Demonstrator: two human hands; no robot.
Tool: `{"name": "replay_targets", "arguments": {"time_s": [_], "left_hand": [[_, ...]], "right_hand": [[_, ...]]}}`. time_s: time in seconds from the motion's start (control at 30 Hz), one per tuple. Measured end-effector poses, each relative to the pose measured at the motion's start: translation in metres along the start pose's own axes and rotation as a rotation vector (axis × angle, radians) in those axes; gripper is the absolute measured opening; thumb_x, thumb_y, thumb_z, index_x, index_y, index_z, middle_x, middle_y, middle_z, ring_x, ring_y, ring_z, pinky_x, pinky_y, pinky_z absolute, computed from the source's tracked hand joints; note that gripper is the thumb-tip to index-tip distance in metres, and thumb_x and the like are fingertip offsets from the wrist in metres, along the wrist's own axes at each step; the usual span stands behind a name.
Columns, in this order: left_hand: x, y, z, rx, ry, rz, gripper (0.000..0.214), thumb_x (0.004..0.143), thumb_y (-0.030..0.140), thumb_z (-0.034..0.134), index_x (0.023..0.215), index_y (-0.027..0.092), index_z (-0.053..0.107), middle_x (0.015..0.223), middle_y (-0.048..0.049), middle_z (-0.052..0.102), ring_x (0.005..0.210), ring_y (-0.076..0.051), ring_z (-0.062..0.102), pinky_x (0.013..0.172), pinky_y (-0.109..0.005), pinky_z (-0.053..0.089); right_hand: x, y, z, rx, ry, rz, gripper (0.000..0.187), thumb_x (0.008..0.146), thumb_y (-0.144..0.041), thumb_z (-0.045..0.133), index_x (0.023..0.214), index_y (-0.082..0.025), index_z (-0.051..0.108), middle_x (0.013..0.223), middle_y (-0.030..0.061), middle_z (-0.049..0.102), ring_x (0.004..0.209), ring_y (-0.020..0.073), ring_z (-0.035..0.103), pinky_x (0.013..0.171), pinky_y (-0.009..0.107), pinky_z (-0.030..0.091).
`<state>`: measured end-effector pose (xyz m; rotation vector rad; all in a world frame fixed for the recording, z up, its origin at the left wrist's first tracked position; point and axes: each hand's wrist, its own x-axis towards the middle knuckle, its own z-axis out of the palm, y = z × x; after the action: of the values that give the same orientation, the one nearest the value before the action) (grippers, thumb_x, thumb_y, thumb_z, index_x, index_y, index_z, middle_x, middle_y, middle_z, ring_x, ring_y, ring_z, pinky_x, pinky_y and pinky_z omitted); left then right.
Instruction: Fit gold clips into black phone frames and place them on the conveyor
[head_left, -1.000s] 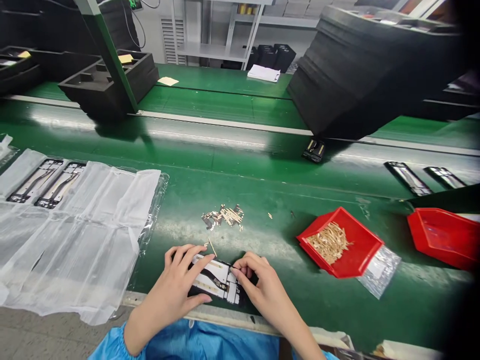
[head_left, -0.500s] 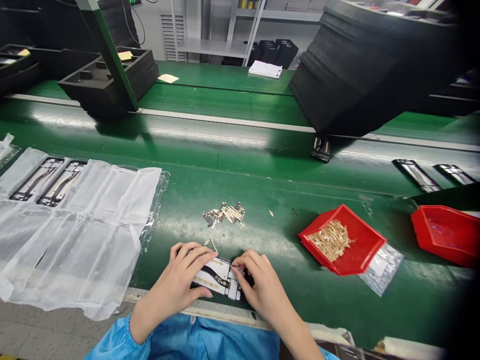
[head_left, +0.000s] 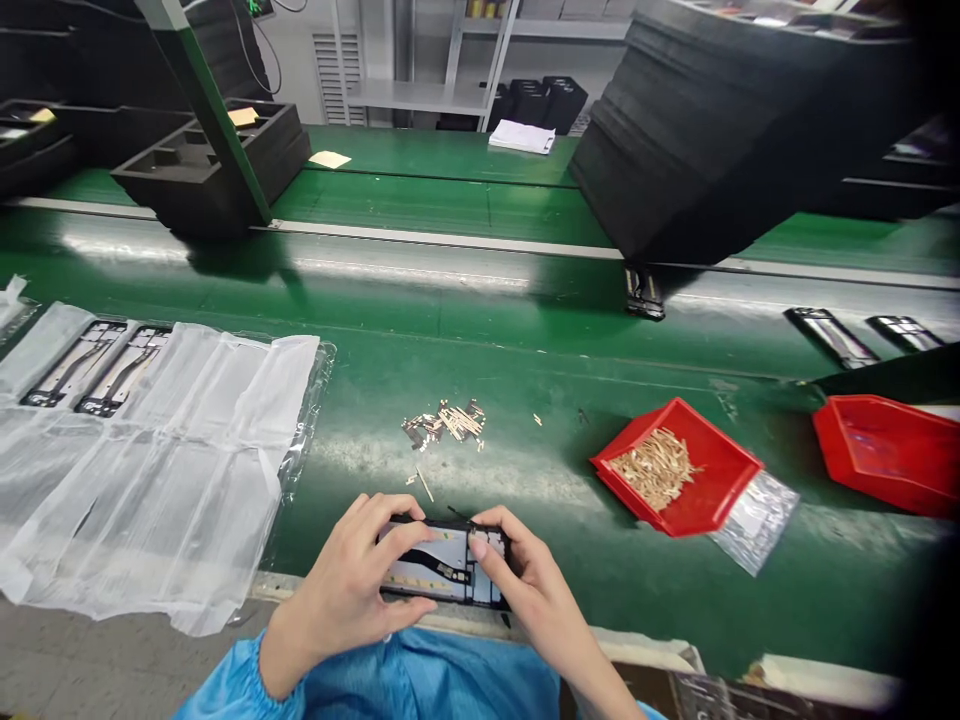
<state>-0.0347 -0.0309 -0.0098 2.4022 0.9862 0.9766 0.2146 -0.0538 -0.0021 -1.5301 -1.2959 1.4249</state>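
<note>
Close to the table's front edge, a phone frame with a pale inner plate and a black flex cable is held between my hands. My left hand grips its left end, fingers over the far edge and thumb along the near edge. At the right end, my right hand has its thumb on the inner face and its index finger at the far edge. A thin dark strip shows by that fingertip; whether the fingers pinch it is unclear. Beyond lies a pile of small gold and black strips.
A red bin of small gold pieces stands right, over a clear plastic bag. Another red bin is farther right. White wrapping with two phone frames covers the left. Black trays are stacked at the back.
The phone frame's near side has tilted up towards me, and more of its right end shows. My right hand has shifted from a pinch at the far edge to gripping the end.
</note>
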Motion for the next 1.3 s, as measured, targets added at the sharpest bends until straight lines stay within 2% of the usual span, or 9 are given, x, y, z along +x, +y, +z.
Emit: {"name": "replay_targets", "arguments": {"time_s": [0.23, 0.47, 0.6, 0.7, 0.77, 0.9, 1.07, 1.2, 1.3], "left_hand": [[0.003, 0.007, -0.003, -0.051, -0.048, -0.127, 0.089, 0.071, 0.028, 0.094, 0.146, 0.027, 0.047, 0.130, -0.0100, 0.070, 0.108, -0.028, 0.068, 0.092, -0.045, 0.062], [0.010, 0.017, -0.009, 0.064, -0.116, -0.138, 0.107, 0.069, 0.032, 0.094, 0.158, 0.027, 0.035, 0.128, -0.0086, 0.077, 0.095, -0.029, 0.066, 0.084, -0.048, 0.063], [0.010, 0.017, -0.012, 0.069, -0.149, -0.134, 0.118, 0.065, 0.034, 0.098, 0.162, 0.029, 0.029, 0.125, -0.0078, 0.078, 0.094, -0.029, 0.069, 0.085, -0.049, 0.064], [0.010, 0.017, -0.015, 0.064, -0.159, -0.126, 0.114, 0.070, 0.037, 0.096, 0.163, 0.029, 0.030, 0.119, -0.0073, 0.077, 0.094, -0.029, 0.070, 0.088, -0.051, 0.064], [0.011, 0.018, -0.017, 0.034, -0.149, -0.128, 0.103, 0.075, 0.044, 0.092, 0.160, 0.028, 0.036, 0.116, -0.0071, 0.075, 0.095, -0.028, 0.071, 0.089, -0.051, 0.064], [0.014, 0.019, -0.016, -0.035, -0.080, -0.146, 0.060, 0.091, 0.048, 0.080, 0.141, 0.027, 0.056, 0.108, -0.0044, 0.077, 0.093, -0.025, 0.074, 0.082, -0.043, 0.063], [0.011, 0.017, -0.001, -0.062, 0.175, -0.216, 0.016, 0.099, 0.025, 0.075, 0.113, 0.027, 0.066, 0.092, 0.0032, 0.079, 0.078, -0.016, 0.070, 0.071, -0.031, 0.054], [0.008, 0.014, 0.015, -0.167, 0.348, -0.294, 0.024, 0.093, 0.009, 0.076, 0.091, 0.026, 0.059, 0.088, 0.0056, 0.079, 0.082, -0.015, 0.067, 0.075, -0.032, 0.051], [0.005, 0.013, 0.023, -0.128, 0.431, -0.240, 0.033, 0.093, 0.003, 0.073, 0.083, 0.025, 0.050, 0.091, 0.0088, 0.085, 0.083, -0.016, 0.066, 0.084, -0.037, 0.047]], "right_hand": [[0.001, -0.002, -0.001, 0.068, -0.094, 0.032, 0.051, 0.099, -0.073, 0.061, 0.111, -0.024, 0.056, 0.089, -0.0014, 0.056, 0.083, 0.0153, 0.048, 0.074, 0.028, 0.044], [0.004, -0.001, -0.003, 0.122, -0.080, -0.012, 0.042, 0.104, -0.065, 0.057, 0.100, -0.024, 0.059, 0.084, -0.0023, 0.058, 0.076, 0.0141, 0.052, 0.069, 0.026, 0.047], [0.010, 0.000, -0.017, -0.156, -0.019, -0.304, 0.027, 0.106, -0.044, 0.064, 0.127, -0.028, 0.064, 0.112, 0.0029, 0.070, 0.099, 0.0161, 0.066, 0.088, 0.028, 0.055], [0.017, 0.000, -0.022, -0.296, 0.057, -0.621, 0.012, 0.103, -0.023, 0.069, 0.113, -0.028, 0.068, 0.102, 0.0012, 0.072, 0.093, 0.0136, 0.068, 0.084, 0.025, 0.056], [0.020, -0.003, -0.022, -0.366, 0.075, -0.770, 0.015, 0.100, -0.012, 0.070, 0.106, -0.026, 0.069, 0.095, 0.0001, 0.072, 0.087, 0.0119, 0.069, 0.078, 0.023, 0.057], [0.021, -0.008, -0.021, -0.497, 0.082, -0.925, 0.024, 0.098, -0.003, 0.068, 0.111, -0.023, 0.069, 0.100, 0.0035, 0.075, 0.089, 0.0118, 0.073, 0.080, 0.020, 0.061], [0.024, -0.007, -0.022, -0.544, 0.027, -1.049, 0.021, 0.101, -0.003, 0.062, 0.112, -0.019, 0.066, 0.098, 0.0069, 0.073, 0.087, 0.0134, 0.073, 0.079, 0.022, 0.062], [0.024, -0.005, -0.022, -0.515, 0.006, -1.037, 0.021, 0.100, -0.002, 0.062, 0.112, -0.019, 0.065, 0.098, 0.0071, 0.071, 0.088, 0.0138, 0.073, 0.079, 0.022, 0.062], [0.021, -0.005, -0.020, -0.472, 0.000, -0.966, 0.022, 0.099, -0.002, 0.064, 0.110, -0.021, 0.066, 0.097, 0.0055, 0.071, 0.087, 0.0141, 0.072, 0.078, 0.024, 0.061]]}}
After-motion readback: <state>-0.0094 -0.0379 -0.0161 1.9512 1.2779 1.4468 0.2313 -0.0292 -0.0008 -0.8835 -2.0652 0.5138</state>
